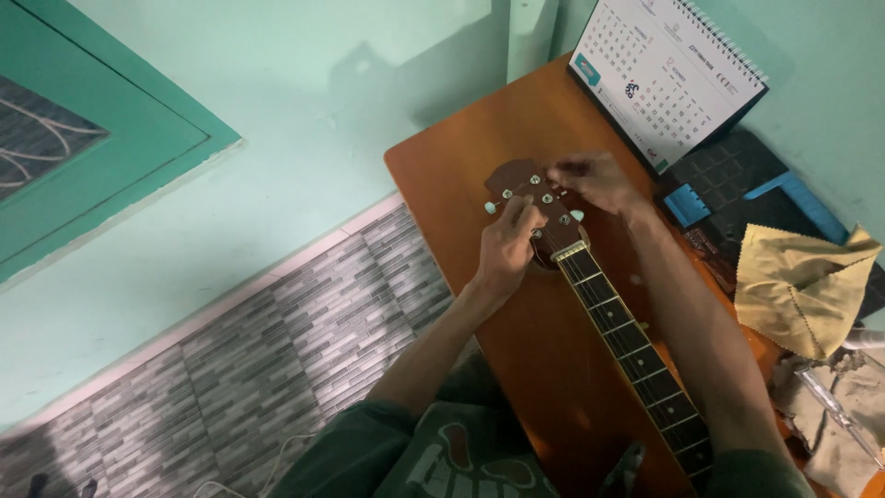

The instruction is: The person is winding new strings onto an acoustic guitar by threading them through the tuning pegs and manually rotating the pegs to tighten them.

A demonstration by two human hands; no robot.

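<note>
Brown wooden guitar headstock [535,195] is lying on the orange-brown wooden table [461,175] while the left hand [505,247] is curling loosely over its lower pegs and the right hand [595,180] is pinching something, blurred, at its upper edge.

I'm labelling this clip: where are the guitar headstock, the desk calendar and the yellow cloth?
guitar headstock [533,189]: head view, on its brown face between the tuning pegs.
desk calendar [664,78]: head view, middle of the white page.
yellow cloth [802,281]: head view, centre of the crumpled fabric.
</note>
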